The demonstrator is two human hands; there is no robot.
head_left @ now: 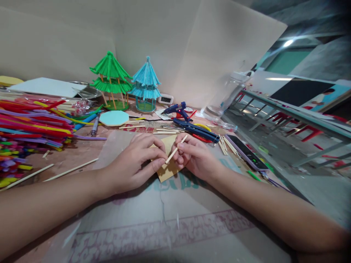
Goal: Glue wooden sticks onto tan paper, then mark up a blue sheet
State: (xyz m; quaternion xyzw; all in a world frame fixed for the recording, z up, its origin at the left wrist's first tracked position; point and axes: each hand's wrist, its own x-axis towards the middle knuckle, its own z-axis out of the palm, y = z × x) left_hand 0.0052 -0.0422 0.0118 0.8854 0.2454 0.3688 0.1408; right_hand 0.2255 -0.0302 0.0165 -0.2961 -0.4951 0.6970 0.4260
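My right hand (196, 155) pinches a short thin wooden stick (177, 149) between thumb and fingers, tilted with its upper end to the right. At the stick's lower end, the thumb and fingertips of my left hand (146, 157) come together on it. Beneath both hands lies a square tan card (168, 173), partly covered by my fingers. Just beyond the hands are several loose sticks (168, 130) and dark blue cutters (196, 130). A blue glue gun (179, 110) rests behind the cutters.
Colourful pipe cleaners (35, 128) are heaped at left. A green pagoda model (110, 86) and a blue one (146, 87) stand at the back, near a pale octagonal plate (114, 118). A phone (246, 151) lies at right; a clear jug (226, 95) stands behind.
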